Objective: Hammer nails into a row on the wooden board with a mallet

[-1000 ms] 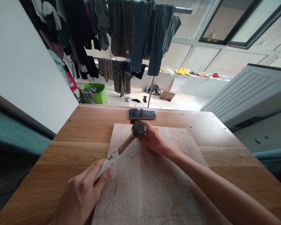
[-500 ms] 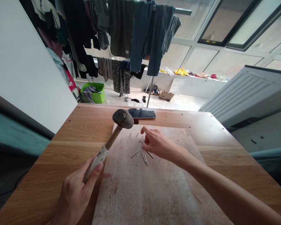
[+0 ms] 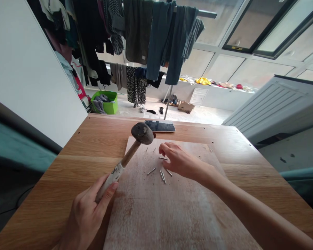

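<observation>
My left hand (image 3: 85, 211) is wrapped round the pale, worn grip of a rubber mallet (image 3: 130, 152), its dark grey head raised over the far left edge of a whitish wooden board (image 3: 146, 215). Over the board's far half is my right hand (image 3: 178, 158), fingers bent and thumb apart from them. In that gap a loose nail (image 3: 163, 158) lies on the board. Nearer to me are several more loose nails (image 3: 162, 176), one of them partly under the right hand. Two small nails (image 3: 154, 149) stand upright left of the fingers.
The board lies on a wood-grain table (image 3: 75, 166). At the table's far edge, behind the mallet head, is a phone (image 3: 163, 126). Beyond stand a green basket (image 3: 111, 107) of cloth and hanging clothes (image 3: 159, 41). A white panel (image 3: 41, 69) rises at the left.
My right hand has shifted slightly and its fingers have curled in, showing more of the nail beside them. The mallet head has moved slightly right, still in my left hand.
</observation>
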Demonstrator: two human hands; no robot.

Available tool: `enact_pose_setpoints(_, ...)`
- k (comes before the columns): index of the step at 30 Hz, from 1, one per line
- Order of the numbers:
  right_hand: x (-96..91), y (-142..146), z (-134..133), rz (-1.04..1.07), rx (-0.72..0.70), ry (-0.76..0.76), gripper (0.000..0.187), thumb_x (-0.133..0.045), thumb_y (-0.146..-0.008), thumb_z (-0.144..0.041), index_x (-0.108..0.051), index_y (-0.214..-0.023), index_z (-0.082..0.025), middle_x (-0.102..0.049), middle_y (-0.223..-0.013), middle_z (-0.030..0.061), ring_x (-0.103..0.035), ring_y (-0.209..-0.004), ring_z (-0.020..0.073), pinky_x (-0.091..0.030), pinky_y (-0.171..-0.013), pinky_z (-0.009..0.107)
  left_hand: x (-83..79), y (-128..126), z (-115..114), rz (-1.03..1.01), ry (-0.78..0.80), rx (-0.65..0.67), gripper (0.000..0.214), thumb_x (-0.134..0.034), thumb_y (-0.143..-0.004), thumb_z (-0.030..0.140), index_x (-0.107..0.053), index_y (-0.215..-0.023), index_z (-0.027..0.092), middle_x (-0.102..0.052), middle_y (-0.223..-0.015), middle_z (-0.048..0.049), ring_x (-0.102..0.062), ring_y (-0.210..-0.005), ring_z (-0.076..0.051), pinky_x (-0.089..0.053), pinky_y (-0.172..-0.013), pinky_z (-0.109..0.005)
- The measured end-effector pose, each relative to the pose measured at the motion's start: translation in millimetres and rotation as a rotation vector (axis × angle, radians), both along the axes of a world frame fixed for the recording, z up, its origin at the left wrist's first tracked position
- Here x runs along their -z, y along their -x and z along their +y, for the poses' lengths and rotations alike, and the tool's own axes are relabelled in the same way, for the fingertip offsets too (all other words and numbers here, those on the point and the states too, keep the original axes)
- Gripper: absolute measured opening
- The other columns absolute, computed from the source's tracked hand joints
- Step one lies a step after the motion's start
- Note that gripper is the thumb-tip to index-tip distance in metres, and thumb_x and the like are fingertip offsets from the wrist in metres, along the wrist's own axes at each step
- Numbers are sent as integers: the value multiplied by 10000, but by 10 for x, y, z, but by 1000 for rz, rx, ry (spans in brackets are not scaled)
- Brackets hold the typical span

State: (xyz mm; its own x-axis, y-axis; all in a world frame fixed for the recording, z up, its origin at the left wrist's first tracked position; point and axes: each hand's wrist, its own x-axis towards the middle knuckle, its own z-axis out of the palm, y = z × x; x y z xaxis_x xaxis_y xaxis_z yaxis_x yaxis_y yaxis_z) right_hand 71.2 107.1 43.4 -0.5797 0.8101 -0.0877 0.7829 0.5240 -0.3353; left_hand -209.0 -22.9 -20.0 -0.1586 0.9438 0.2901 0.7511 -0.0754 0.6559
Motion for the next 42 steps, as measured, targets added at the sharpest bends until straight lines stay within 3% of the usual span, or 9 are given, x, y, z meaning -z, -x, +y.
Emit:
enact_pose_setpoints(6, 25, -23, 101, 24, -85, 31, 269, -589, -721, 2, -624, -930, -163, -655, -819, 48, -524, -646, 142, -358, -574, 264, -45, -11, 30, 10, -45, 6, 467, -527, -943, 645, -765, -1007, 249, -816, -849, 1, -787, -730, -202, -610, -656, -206)
enact_pose_setpoints(12, 187, -164, 304, 543, 22, -13, 101, -599, -799, -134, -653, -858, -196, -684, -813, 12, -588, -703, 143, -477, -661, 278, -81, -20, 20, 3, -67, 7, 475, -524, -945, 645, -767, -991, 240, -818, -845, 3, -788, -721, -196, -609, -653, -196)
enact_pose_setpoints(14, 274, -175, 326, 612, 47, -8, 81, -593, -791, -147, -647, -826, -198, -685, -798, 8, -589, -698, 143, -483, -659, 280, -64, -17, 7, -3, -48, 10, 454, -534, -946, 632, -764, -999, 243, -815, -833, 9, -784, -711, -190, -607, -655, -193)
enact_pose_setpoints(22, 426, -158, 268, 554, 22, -56, 117, -567, -766, -101, -605, -800, -206, -641, -758, -10, -532, -639, 123, -444, -624, 256, 17, -1, 0, 7, -17, 10, 478, -534, -941, 645, -763, -1033, 236, -817, -857, -1, -785, -724, -197, -620, -700, -213)
enact_pose_setpoints(27, 468, -180, 259, 555, 61, -38, 199, -617, -766, -117, -580, -933, -219, -673, -814, -13, -550, -629, 117, -453, -617, 245, -128, -50, 33, 43, -31, 46, 521, -501, -932, 688, -769, -968, 243, -816, -808, 8, -788, -696, -197, -607, -591, -189)
enact_pose_setpoints(33, 556, -192, 245, 566, 108, -52, 286, -640, -807, -155, -536, -1061, -234, -690, -803, -33, -556, -602, 115, -459, -641, 248, -304, -172, 46, 110, -60, 96, 509, -466, -954, 675, -761, -974, 261, -813, -796, 15, -784, -668, -198, -608, -573, -198)
enact_pose_setpoints(37, 555, -170, 218, 522, 191, -101, 290, -662, -801, -184, -553, -1067, -223, -646, -708, -40, -545, -587, 138, -419, -614, 260, -255, -238, 31, 182, -99, 142, 463, -481, -978, 620, -747, -1052, 250, -821, -894, -8, -794, -747, -206, -626, -654, -214)
enact_pose_setpoints(42, 531, -167, 204, 552, 221, -79, 488, -668, -739, -156, -520, -1200, -216, -677, -774, -9, -566, -632, 169, -402, -615, 270, -135, -268, 34, 243, -113, 171, 411, -477, -1004, 563, -735, -1078, 252, -817, -958, -19, -795, -803, -206, -626, -683, -224)
